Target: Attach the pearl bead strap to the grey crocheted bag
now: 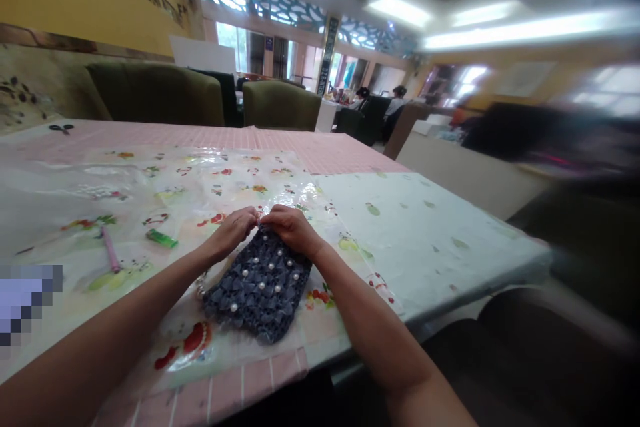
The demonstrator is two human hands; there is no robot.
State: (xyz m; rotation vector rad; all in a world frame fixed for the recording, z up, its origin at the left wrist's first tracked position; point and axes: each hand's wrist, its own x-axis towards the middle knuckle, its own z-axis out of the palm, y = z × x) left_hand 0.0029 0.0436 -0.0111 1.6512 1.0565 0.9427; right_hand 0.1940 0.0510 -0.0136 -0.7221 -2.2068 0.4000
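Observation:
A dark blue-grey ruffled bag (pixel 260 287) dotted with white pearl beads lies on the table in front of me, its far end slightly raised. My right hand (pixel 287 223) is closed over the bag's far edge, fingers pinched together. Close beside it, my left hand (pixel 240 227) pinches at the same upper corner; whatever lies between its fingertips is too small to make out. Along the bag's left side, partly behind my left forearm, shows a string of pearl beads (pixel 201 285).
On the fruit-patterned plastic cover (pixel 190 180) lie a pink pen (pixel 110 250) and a small green packet (pixel 162 238). Black-handled scissors (pixel 61 128) rest at the far left. Green armchairs (pixel 283 105) stand behind the table. Two people sit in the background.

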